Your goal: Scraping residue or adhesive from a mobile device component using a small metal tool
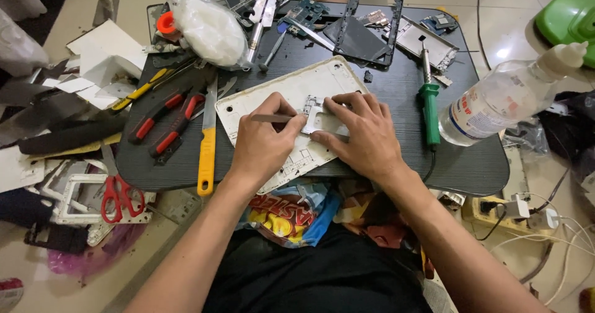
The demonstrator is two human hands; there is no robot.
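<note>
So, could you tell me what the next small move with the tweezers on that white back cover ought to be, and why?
Probably ease the tweezers' tips a little further under the small metal part and lift gently. The left hand holds the tweezers with the tips at that part on the white back cover, while the right hand presses the cover flat on the black table, so it looks steadied for prying.

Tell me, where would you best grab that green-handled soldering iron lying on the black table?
Probably by the green handle of the soldering iron, coming from above: it lies flat on the black table, handle toward the person, metal tip pointing away, with bare table either side for fingers.
</note>
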